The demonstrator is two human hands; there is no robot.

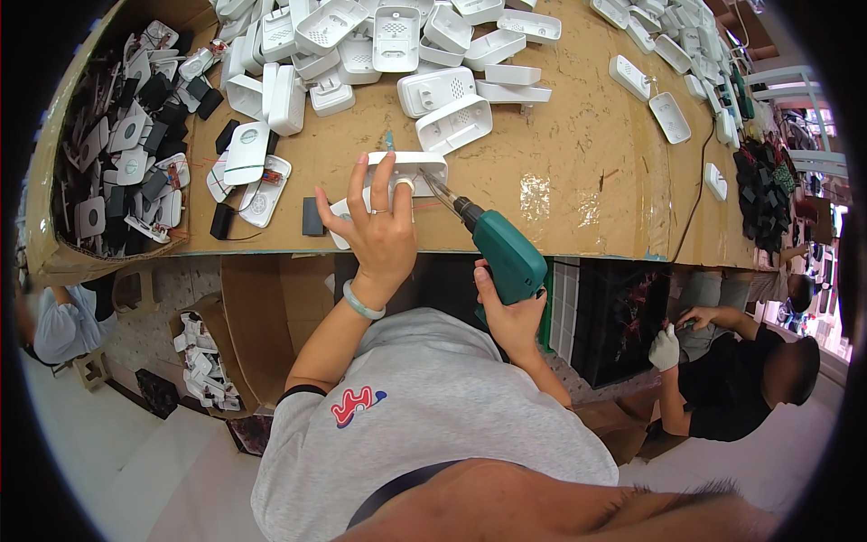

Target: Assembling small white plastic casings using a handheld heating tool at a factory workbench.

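Near the front edge of the cardboard-covered table, my left hand (381, 226) steadies a white plastic housing (426, 165), its fingers spread over it. A white band wraps one fingertip of that hand. My right hand (513, 312) is wrapped around the grip of a green power screwdriver (510, 256). The tool's metal bit points up and left into the housing; whether it touches a screw I cannot make out. Partly under my left hand lies another white piece (340, 226), with a dark grey block (312, 217) beside it.
White housings (396, 41) are heaped across the back. A cardboard box (45, 212) at left holds opened units with black blocks and wires. Several loose parts (267, 191) lie beside it. At right are more housings (669, 117), a cable (694, 199) and a seated co-worker (731, 379).
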